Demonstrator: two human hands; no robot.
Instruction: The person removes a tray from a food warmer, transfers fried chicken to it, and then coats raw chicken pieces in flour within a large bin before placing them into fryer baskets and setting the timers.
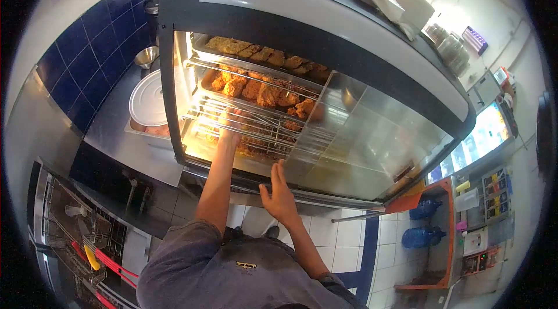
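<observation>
My left hand (231, 120) reaches through the open side of the lit glass display cabinet (325, 30), among the bars of a wire rack (267, 125). Glare and bars blur its fingers, so its grip is unclear. Just above it, a tray holds fried chicken pieces (267, 94); on the shelf over that lies a tray of flatter fried pieces (232, 46). My right hand (281, 196) is outside, by the cabinet's lower front edge, its fingers stretched, thumb apart, holding nothing. A sliding glass pane (372, 135) covers the cabinet's right part.
A white round lid (152, 99) rests on a metal container on the left counter, with a steel bowl (146, 57) behind. Fryer baskets with red handles (110, 262) are at lower left. Blue water bottles (423, 237) lie in an orange rack at right.
</observation>
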